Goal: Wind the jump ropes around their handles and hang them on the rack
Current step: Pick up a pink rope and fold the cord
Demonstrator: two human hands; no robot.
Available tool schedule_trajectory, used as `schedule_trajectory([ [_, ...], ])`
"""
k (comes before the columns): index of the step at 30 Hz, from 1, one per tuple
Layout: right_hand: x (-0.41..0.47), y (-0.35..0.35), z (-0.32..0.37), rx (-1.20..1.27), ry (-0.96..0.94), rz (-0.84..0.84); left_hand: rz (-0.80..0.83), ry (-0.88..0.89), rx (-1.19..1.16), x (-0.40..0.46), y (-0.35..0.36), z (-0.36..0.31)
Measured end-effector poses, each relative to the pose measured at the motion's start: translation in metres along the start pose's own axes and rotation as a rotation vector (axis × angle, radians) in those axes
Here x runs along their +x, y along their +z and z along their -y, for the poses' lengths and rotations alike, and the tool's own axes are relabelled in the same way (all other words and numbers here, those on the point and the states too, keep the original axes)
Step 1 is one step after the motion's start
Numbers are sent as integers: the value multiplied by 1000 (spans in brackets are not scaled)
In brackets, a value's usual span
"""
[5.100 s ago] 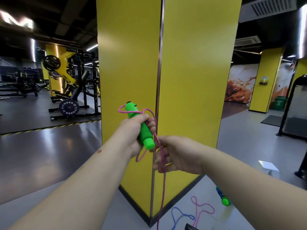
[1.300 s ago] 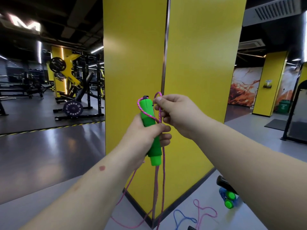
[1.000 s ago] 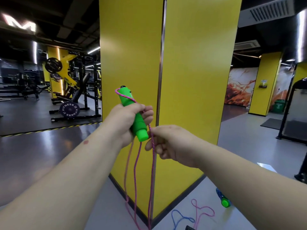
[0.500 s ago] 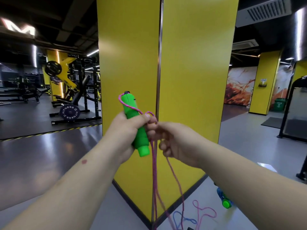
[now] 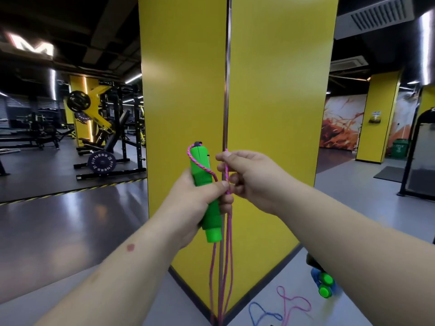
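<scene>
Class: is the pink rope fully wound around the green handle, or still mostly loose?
Mostly loose: pink rope strands hang below the green handle.

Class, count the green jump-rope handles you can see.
3: one green handle gripped in the left hand; two handles on the floor at right. Others may be hidden.

hands: 2 (image 5: 188,203) (image 5: 249,177) | green handles: 3 (image 5: 204,191) (image 5: 326,284) | yellow pillars: 3 (image 5: 235,90)
</scene>
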State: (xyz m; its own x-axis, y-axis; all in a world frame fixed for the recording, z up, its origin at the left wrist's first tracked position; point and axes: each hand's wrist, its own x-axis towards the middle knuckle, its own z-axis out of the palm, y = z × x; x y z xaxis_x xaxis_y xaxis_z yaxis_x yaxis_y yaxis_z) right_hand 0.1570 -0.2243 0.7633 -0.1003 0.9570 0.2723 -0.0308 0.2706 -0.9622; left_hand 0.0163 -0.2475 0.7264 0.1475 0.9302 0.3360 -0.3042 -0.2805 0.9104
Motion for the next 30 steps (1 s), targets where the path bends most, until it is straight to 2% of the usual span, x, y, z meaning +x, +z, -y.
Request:
schedule_trajectory([
  [2, -7, 2, -12, 71, 116, 66, -58, 31, 14, 9, -4, -11],
  [4, -19, 3, -20, 33, 212, 162, -84, 26, 28, 17, -9, -23],
  [7, -34, 1, -22, -96, 183, 274, -123, 23, 13, 29, -20, -34],
  [10, -30, -2, -9, -46, 49, 213, -109, -11, 4, 24, -23, -29],
  [13, -16, -4, 9, -1, -44, 102, 12, -83, -14, 1, -11, -12],
  [15, -10, -4, 13, -27, -53, 51, 75, -86, -30, -9, -3, -5],
  [18, -7, -5, 6, 9, -1, 2, 64, -53, -16, -3, -2, -10],
  [20, -12, -5, -2, 37, 74, 23, 38, -37, -13, 6, -5, -20],
  [24, -33, -8, -16, -40, 230, 248, -40, -25, -20, 25, -11, -38],
  [27, -36, -11, -8, -45, 94, 225, -67, -43, -40, 24, -12, -34],
  [30, -28, -14, 8, 32, -22, 122, 44, -103, -46, 5, -6, -18],
])
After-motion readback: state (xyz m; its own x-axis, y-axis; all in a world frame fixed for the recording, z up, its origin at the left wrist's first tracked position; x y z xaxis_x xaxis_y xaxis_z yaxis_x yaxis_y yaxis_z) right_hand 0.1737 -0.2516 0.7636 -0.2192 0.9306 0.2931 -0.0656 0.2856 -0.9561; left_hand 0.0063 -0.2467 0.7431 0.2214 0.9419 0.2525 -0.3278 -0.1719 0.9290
